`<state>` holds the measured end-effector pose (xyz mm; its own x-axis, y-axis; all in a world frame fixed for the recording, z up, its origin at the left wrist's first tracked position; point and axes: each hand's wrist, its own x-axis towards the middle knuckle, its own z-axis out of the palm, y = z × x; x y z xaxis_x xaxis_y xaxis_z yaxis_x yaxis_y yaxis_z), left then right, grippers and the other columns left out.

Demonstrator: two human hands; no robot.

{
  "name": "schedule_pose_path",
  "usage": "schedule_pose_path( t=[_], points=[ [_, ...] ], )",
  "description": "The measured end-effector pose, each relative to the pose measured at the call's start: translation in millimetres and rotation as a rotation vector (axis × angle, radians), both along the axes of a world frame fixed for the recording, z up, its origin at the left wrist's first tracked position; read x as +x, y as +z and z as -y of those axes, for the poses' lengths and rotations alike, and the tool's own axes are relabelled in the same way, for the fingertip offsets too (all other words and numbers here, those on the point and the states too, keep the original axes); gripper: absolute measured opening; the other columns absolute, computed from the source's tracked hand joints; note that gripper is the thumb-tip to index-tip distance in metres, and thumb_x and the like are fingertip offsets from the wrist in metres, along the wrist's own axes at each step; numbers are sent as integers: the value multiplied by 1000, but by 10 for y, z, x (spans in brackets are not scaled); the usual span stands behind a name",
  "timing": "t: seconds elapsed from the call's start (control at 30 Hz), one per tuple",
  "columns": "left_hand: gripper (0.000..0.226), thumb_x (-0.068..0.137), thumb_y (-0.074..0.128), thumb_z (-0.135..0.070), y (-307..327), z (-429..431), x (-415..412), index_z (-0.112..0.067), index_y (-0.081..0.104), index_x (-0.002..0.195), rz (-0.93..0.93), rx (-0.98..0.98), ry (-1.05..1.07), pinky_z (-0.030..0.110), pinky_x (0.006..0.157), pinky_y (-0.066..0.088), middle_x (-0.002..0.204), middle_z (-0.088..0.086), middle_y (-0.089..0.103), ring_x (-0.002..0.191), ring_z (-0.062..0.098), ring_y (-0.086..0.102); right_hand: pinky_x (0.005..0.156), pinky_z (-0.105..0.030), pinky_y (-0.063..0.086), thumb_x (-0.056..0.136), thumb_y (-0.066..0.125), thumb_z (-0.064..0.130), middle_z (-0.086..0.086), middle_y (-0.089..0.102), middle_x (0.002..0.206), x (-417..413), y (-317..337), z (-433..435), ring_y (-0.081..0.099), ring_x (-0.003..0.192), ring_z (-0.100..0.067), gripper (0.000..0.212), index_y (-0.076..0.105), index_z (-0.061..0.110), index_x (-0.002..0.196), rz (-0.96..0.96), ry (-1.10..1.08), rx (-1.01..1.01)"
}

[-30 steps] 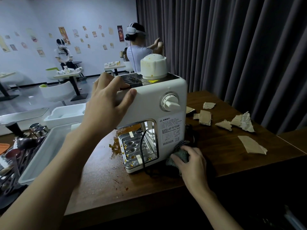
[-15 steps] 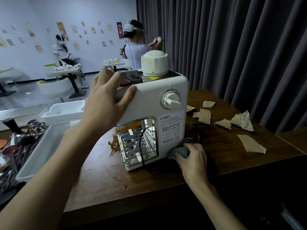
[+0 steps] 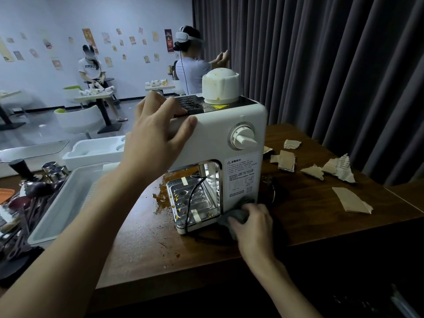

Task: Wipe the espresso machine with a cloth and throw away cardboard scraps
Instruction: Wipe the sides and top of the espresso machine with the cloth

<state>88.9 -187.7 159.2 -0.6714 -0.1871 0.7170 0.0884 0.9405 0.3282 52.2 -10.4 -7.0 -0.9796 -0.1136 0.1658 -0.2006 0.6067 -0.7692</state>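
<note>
Here, head view: one camera looks down on a brown worktop (image 3: 142,253).
White tray (image 3: 57,210): long and shallow, at the left of the worktop, with dark utensils (image 3: 29,203) heaped beside it further left.
White tub (image 3: 91,154): behind the tray; its contents cannot be made out.
Drip tray (image 3: 192,203): shiny metal, in the machine's base, holding yellowish specks and two tape strips; a black cord (image 3: 195,193) hangs across it.
Espresso machine (image 3: 220,134): white, upright mid-worktop, with a brown spill (image 3: 161,198) just left of its base.
Left hand (image 3: 158,138): fingers curled over the top front edge, thumb pressed on the front face, gripping the machine.
Right hand (image 3: 254,223): low at the front right corner, fingers bunched round the cloth.
Cloth (image 3: 236,216): grey, pressed against the machine's lower front.
Cardboard scraps (image 3: 286,159): torn pieces on the worktop right of the machine, apart from both hands.
</note>
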Motion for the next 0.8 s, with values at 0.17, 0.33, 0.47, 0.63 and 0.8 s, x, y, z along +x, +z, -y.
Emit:
schedule_pose_path(
  t=[0.17,0.33,0.47,0.63,0.8],
  points=[
    [39,93,48,-54,0,-18,4,-19,58,106,-1,2,2,46,79,48,115,3,45,123,27,43,96,-24,40,83,76,26,-2,52,122,140,-55,182,52,115,-19,36,66,11,115,-2,72,-25],
    [39,92,48,-54,-5,-20,3,-18,58,107,-4,4,2,42,80,46,115,2,45,123,26,42,107,-25,32,85,73,33,-4,38,142,313,-70,338,39,131,-19,50,57,14,129,71,84,-31],
    [40,93,49,-54,-3,-9,7,-19,59,107,-2,16,-5,46,83,48,115,2,45,124,27,41,108,-19,31,87,70,28,2,32,137,454,-75,475,41,128,-14,50,49,20,131,48,165,1],
    [39,93,49,-55,-17,-13,-2,-19,59,108,-7,22,4,49,81,49,119,4,46,125,28,41,92,-17,39,89,68,21,5,40,124,507,-63,530,47,102,-8,28,55,17,114,-62,270,18],
    [38,93,48,-55,-19,-25,4,-21,58,106,-13,26,-4,49,81,48,118,4,46,125,28,41,89,-21,43,82,74,13,6,47,108,405,-158,451,49,92,-7,20,63,13,98,-106,172,-72]
  ],
)
